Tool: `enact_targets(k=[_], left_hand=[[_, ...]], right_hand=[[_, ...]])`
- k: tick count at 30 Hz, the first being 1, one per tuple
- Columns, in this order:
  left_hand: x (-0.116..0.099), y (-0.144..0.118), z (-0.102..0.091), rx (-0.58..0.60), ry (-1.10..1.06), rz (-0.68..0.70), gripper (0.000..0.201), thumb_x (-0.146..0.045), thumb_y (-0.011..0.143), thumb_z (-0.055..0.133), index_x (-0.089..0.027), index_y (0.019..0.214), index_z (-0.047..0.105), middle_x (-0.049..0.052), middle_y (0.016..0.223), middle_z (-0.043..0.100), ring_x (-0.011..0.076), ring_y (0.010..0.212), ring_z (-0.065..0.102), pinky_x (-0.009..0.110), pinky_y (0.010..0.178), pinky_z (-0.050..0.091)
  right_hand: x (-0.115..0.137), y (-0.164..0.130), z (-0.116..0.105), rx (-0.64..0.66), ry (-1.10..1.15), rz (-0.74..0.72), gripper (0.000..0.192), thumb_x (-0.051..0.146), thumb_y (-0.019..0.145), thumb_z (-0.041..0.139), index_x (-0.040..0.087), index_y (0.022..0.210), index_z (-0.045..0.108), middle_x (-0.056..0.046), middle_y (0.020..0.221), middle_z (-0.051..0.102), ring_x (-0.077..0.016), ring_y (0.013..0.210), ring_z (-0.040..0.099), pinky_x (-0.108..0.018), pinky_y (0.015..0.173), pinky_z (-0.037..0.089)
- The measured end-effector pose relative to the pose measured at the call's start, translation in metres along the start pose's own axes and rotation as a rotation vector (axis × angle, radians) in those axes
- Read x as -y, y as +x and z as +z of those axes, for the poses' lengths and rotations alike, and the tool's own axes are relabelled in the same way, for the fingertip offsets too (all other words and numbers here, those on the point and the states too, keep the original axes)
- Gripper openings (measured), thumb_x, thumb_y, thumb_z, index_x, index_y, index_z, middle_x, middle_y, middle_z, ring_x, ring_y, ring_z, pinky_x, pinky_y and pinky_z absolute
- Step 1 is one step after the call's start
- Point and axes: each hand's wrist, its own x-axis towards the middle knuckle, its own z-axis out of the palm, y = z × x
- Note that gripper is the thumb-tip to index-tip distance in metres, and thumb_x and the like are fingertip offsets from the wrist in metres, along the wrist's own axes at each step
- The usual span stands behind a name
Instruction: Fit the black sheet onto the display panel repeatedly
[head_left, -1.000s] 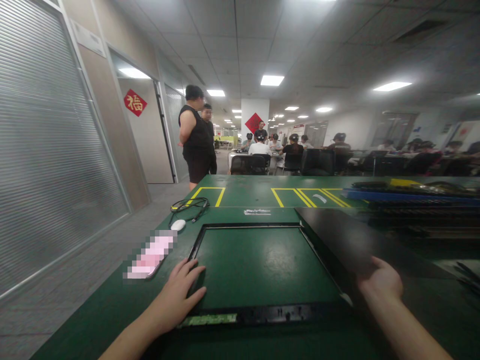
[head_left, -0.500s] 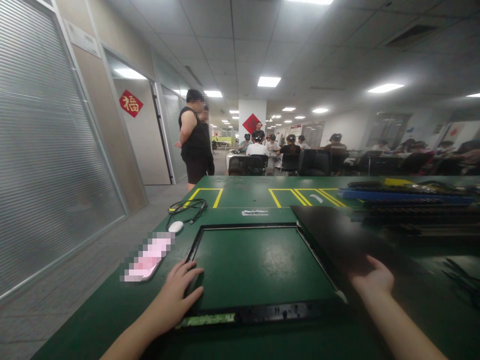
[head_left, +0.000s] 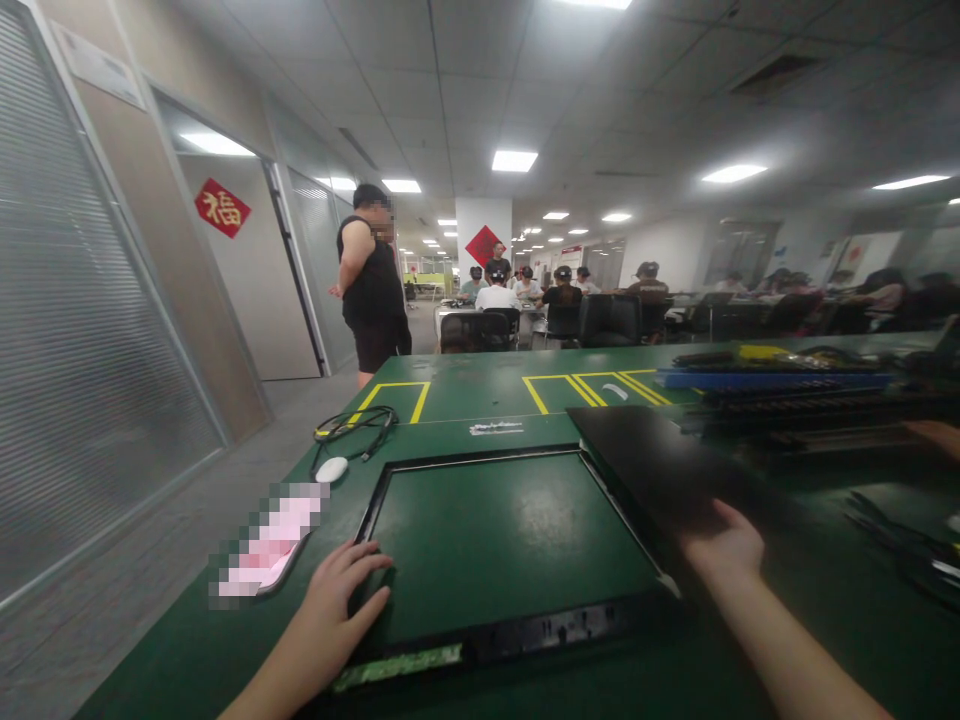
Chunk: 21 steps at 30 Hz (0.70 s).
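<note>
A thin black rectangular frame (head_left: pixel 480 458), like a screen bezel, lies on the green tabletop; a green strip (head_left: pixel 401 665) sits along its near bar. My left hand (head_left: pixel 341 590) rests over the frame's left side with its fingers spread. To the right, a flat black panel (head_left: pixel 637 450) stands against or beside the frame's right side. My right hand (head_left: pixel 727 550) grips the panel at its near part, with the thumb showing on top and the other fingers hidden.
On the left lie a pink-screened phone (head_left: pixel 266 545), a white mouse (head_left: pixel 331 470) and a coiled black cable (head_left: pixel 360 425). Stacked black and blue parts (head_left: pixel 780 380) and dark tools (head_left: pixel 907 545) lie on the right. Another person's hand (head_left: pixel 934 435) shows at the right edge.
The view has turned slightly right, so everything sits further left. Another person's hand has come into view at the right edge. My hands keep about the same places on the frame and panel.
</note>
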Motion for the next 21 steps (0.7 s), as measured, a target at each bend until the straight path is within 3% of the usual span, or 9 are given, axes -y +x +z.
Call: enact_targets(k=[7, 21], left_hand=[[-0.012, 0.003, -0.012, -0.005, -0.034, -0.03, 0.03, -0.038, 0.081, 0.059, -0.027, 0.101, 0.077, 0.011, 0.122, 0.07, 0.0361, 0.122, 0.057, 0.055, 0.104, 0.042], [-0.011, 0.005, -0.013, -0.056, -0.105, -0.054, 0.03, -0.04, 0.079, 0.06, -0.026, 0.097, 0.078, 0.011, 0.118, 0.071, 0.0335, 0.113, 0.064, 0.052, 0.1, 0.048]], right_hand=[[0.001, -0.002, 0.0, -0.003, 0.009, 0.017, 0.031, 0.012, 0.073, 0.047, 0.021, 0.098, 0.063, -0.003, 0.085, 0.072, -0.0206, 0.076, 0.069, -0.047, 0.082, 0.059], [-0.001, 0.009, -0.01, 0.016, -0.042, -0.005, 0.034, 0.012, 0.071, 0.048, 0.022, 0.101, 0.061, -0.002, 0.091, 0.073, -0.0189, 0.074, 0.068, -0.045, 0.08, 0.06]])
